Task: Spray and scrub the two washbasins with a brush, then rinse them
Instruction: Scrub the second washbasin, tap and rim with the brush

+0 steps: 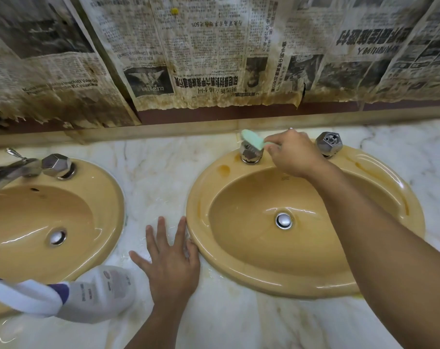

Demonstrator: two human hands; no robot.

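Two tan washbasins are set in a wet marble counter: the right basin (239,270) and the left basin (105,197). My right hand (295,153) grips a pale green brush (252,140) and holds its head on top of the right basin's left chrome tap knob (250,154). My left hand (172,263) rests flat on the counter between the basins, fingers spread, fingertips touching the right basin's rim. A white spray bottle (95,293) with a purple and white trigger stands at the front left, beside the left basin.
The right basin's other tap knob (329,143) sits at its back right. The left basin has a chrome spout (2,175) and knob (56,165). Stained newspaper (213,59) covers the wall behind. The marble counter (151,177) is wet between the basins.
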